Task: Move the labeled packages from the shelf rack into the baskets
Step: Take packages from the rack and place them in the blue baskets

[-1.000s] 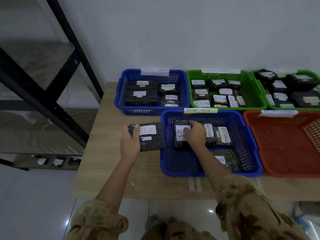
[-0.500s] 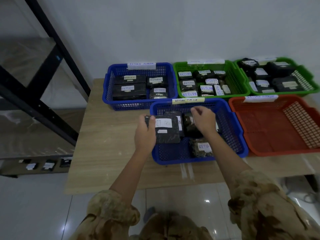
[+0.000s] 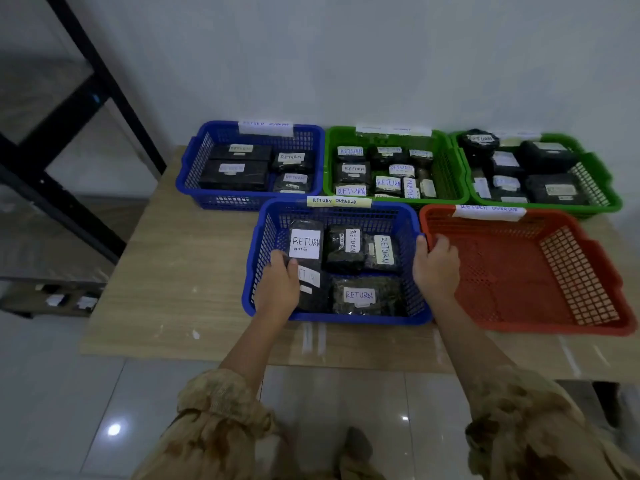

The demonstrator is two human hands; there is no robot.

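Placement first: our left grip [image 3: 280, 289] clasps the black wrapped package [image 3: 310, 294] inside the near blue plastic basket [image 3: 346, 318]; we should lay it flat, label up. Our right grip [image 3: 434, 268] touches that basket's side; whether it clasps, we cannot tell.

Packages [image 3: 358, 296] in baskets [image 3: 408, 313] on table [image 3: 180, 278]

left hand [image 3: 278, 289] brought package [image 3: 311, 296] into front blue basket [image 3: 346, 318], right hand [image 3: 436, 268] moved to its right rim
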